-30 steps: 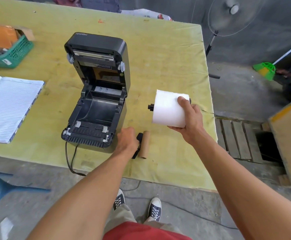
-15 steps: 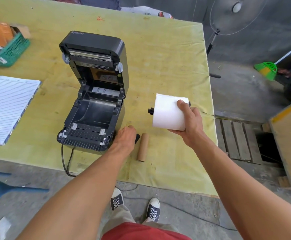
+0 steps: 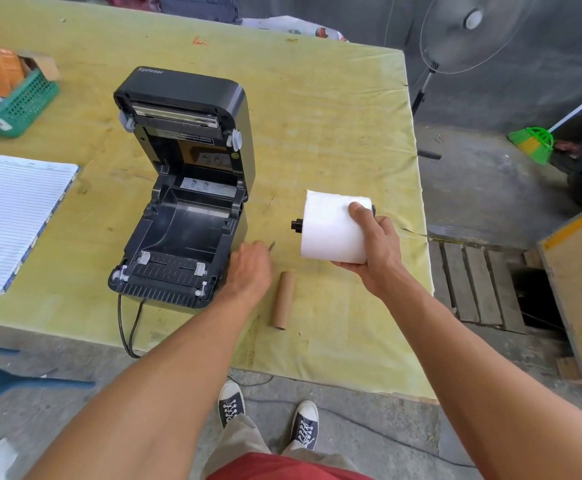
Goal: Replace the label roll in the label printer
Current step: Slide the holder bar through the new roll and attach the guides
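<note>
The black label printer (image 3: 182, 216) stands on the yellow-green table (image 3: 317, 116) with its lid raised and its roll bay empty. My right hand (image 3: 376, 244) holds a white label roll (image 3: 327, 226) above the table, right of the printer; a black spindle (image 3: 296, 225) sticks out of the roll's left end. My left hand (image 3: 248, 271) is beside the printer's front right corner, closed on a small black part (image 3: 272, 245) that is mostly hidden by the fingers. A brown cardboard core (image 3: 283, 299) lies on the table just right of my left hand.
An open lined notebook (image 3: 12, 216) lies left of the printer, with a green basket (image 3: 22, 105) behind it. The printer's cable (image 3: 126, 327) hangs over the near table edge. A standing fan (image 3: 469, 32) and a wooden crate (image 3: 580, 282) are off the table's right side.
My left hand has lifted the small black part away from the cardboard core and moved it up toward the printer's right side. The label roll stays in my right hand.
</note>
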Demonstrator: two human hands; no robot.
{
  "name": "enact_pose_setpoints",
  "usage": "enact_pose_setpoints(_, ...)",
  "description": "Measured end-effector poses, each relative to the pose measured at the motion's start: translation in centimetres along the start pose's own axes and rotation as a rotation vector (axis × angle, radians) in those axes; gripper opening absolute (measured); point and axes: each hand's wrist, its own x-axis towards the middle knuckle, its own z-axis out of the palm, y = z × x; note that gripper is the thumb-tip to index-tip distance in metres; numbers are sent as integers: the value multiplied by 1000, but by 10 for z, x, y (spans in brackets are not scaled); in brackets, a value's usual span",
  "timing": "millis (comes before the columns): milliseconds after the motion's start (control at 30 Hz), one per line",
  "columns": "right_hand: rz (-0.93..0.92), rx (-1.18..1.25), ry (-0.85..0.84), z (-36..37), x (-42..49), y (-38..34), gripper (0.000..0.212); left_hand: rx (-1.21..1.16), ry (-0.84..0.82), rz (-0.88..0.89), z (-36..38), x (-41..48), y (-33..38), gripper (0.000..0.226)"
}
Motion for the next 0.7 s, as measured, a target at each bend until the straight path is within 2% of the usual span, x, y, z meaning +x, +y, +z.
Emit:
enact_pose_setpoints(133,-12,-3,-4,3,0,-3,55,-550,176,-96,-25,27,24,18)
enact_pose_setpoints(233,-24,13,-5,6,-2,-8,54,-824,129,-60,-36,31,35,30)
enact_pose_setpoints(333,-42,15,-6,10,-4,-17,55,-859,147,51,-36,23,33,45)
enact_pose_setpoints(433,-71,-1,-17,13,-5,-27,54,-843,179,128,-39,16,35,39)
enact_pose_setpoints(533,-99,-18,-36,16,-6,-35,54,-910,189,114,-46,13,39,32)
enact_pose_setpoints(700,-112,-23,-82,17,-13,-45,52,-1096,114,36,-61,12,36,28)
